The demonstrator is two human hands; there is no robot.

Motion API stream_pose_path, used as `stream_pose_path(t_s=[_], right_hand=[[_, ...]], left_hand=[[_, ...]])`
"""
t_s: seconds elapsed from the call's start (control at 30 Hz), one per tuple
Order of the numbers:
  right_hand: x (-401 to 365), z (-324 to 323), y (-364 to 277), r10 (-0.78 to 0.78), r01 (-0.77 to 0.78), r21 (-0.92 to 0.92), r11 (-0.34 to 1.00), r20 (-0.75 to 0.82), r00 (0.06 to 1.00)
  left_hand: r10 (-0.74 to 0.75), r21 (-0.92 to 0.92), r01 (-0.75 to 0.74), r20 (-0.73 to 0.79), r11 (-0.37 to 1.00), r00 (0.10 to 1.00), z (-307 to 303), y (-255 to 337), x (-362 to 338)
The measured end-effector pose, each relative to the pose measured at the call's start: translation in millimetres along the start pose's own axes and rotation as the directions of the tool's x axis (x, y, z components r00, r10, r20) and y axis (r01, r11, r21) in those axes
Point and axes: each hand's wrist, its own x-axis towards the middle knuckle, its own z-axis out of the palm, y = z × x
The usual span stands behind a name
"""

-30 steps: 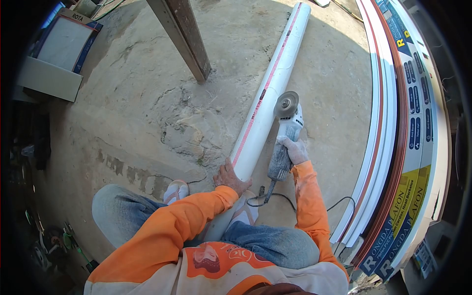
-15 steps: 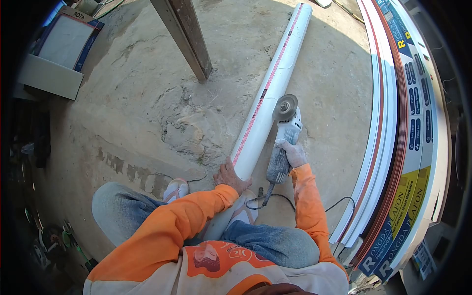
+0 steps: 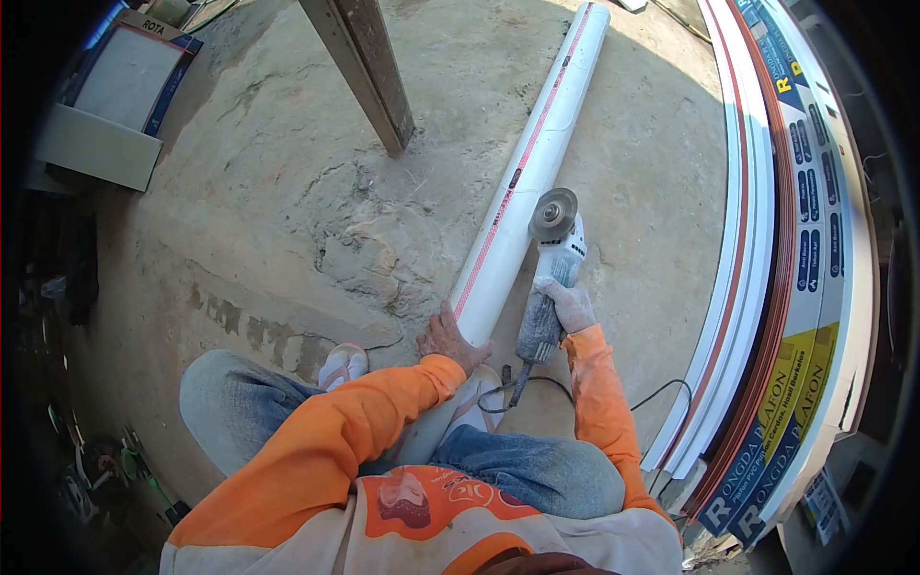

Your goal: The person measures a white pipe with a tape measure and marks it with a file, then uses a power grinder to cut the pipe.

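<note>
A long white PVC pipe (image 3: 524, 185) with a pink printed stripe lies on the concrete, running from between my legs to the far edge. My left hand (image 3: 450, 341) is wrapped over its near part, fingers on the left side and thumb on the right. In my right hand (image 3: 565, 303), which looks coated in white dust, is an angle grinder (image 3: 540, 331), gripped by its body. Its round disc (image 3: 554, 213) faces up and overlaps the pipe's right edge in this view. The black power cord (image 3: 546, 381) trails from the grinder's rear toward the right.
A wooden post (image 3: 369, 81) stands on the floor beyond the pipe to the left. Long white strips (image 3: 738, 259) and blue printed PVC ceiling panel packs (image 3: 815, 230) line the right side. Boxed tiles (image 3: 125, 81) lean at upper left. My sandalled feet (image 3: 343, 367) flank the pipe.
The grinder and my right hand have shifted slightly left and toward me, bringing the disc a little lower along the pipe's edge. My left hand stays on the pipe.
</note>
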Motion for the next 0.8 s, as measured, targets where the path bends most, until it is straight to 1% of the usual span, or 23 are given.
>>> stream_pose_path(t_s=[0.13, 0.2, 0.3, 0.37, 0.4, 0.47, 0.5, 0.53, 0.6, 0.63, 0.67, 0.7, 0.73, 0.77, 0.8], right_hand=[[-1.8, 0.2, 2.6, 0.013, -0.013, -0.011, 1.000, 0.017, 1.000], [-3.5, 0.9, 3.7, 0.014, -0.014, -0.020, 1.000, 0.017, 1.000], [-7.3, 3.7, 1.8, -0.040, 0.040, 0.019, 0.999, 0.020, 0.999], [-8.2, 4.9, -4.7, -0.078, 0.079, 0.036, 0.996, -0.034, 0.996], [-2.4, -0.8, -4.5, -0.084, 0.086, 0.040, 0.996, -0.035, 0.996], [14.5, -20.9, -3.8, -0.084, 0.092, 0.123, 0.988, -0.073, 0.994], [8.1, -25.7, -22.9, -0.060, 0.074, 0.165, 0.983, -0.085, 0.995], [11.8, -35.9, -27.4, -0.068, 0.083, 0.167, 0.982, -0.090, 0.994], [17.7, -58.7, -33.3, -0.112, 0.147, 0.222, 0.964, -0.162, 0.980], [19.0, -66.4, -34.7, -0.150, 0.195, 0.204, 0.959, -0.218, 0.964], [20.5, -69.5, -36.3, -0.159, 0.209, 0.216, 0.954, -0.227, 0.961], [20.5, -72.1, -36.1, -0.178, 0.239, 0.253, 0.937, -0.241, 0.954], [19.5, -74.9, -34.8, -0.195, 0.267, 0.287, 0.920, -0.257, 0.947], [21.7, -78.9, -29.3, -0.198, 0.275, 0.291, 0.916, -0.267, 0.943], [27.9, -83.3, -20.9, -0.202, 0.276, 0.277, 0.920, -0.267, 0.942]], left_hand=[[0.009, 0.001, -0.009, -0.023, 1.000, 1.000, 2.7, -1.3, -1.0], [0.006, -0.003, -0.006, -0.009, 1.000, 1.000, -0.2, -0.3, -1.1], [0.004, 0.003, -0.004, 0.002, 1.000, 1.000, -1.3, 0.2, -1.4], [0.009, 0.010, -0.008, -0.005, 1.000, 1.000, -0.7, 1.3, -1.6], [0.007, -0.001, -0.007, -0.001, 1.000, 1.000, -1.4, 1.6, -1.2], [0.013, -0.005, -0.013, -0.001, 1.000, 1.000, -2.6, -3.5, -3.5], [0.095, -0.027, -0.095, -0.012, 0.995, 0.995, -2.8, -13.1, -7.4], [0.179, -0.050, -0.180, -0.026, 0.982, 0.984, -2.4, -23.3, -12.5], [0.089, 0.027, -0.091, 0.078, 0.995, 0.993, 5.1, -58.9, -50.9], [0.020, -0.021, -0.018, 0.143, 1.000, 0.990, 8.6, -78.2, -72.4], [-0.043, -0.063, 0.057, 0.208, 0.996, 0.977, 12.4, -92.0, -87.1], [-0.032, -0.053, 0.044, 0.203, 0.998, 0.979, 21.4, -101.2, -90.0], [0.001, -0.094, 0.013, 0.151, 0.996, 0.988, 30.8, -108.4, -87.5], [0.032, -0.138, -0.018, 0.100, 0.990, 0.995, 39.9, -114.6, -82.8], [0.042, -0.136, -0.028, 0.098, 0.990, 0.994, 36.5, -108.0, -80.7]])
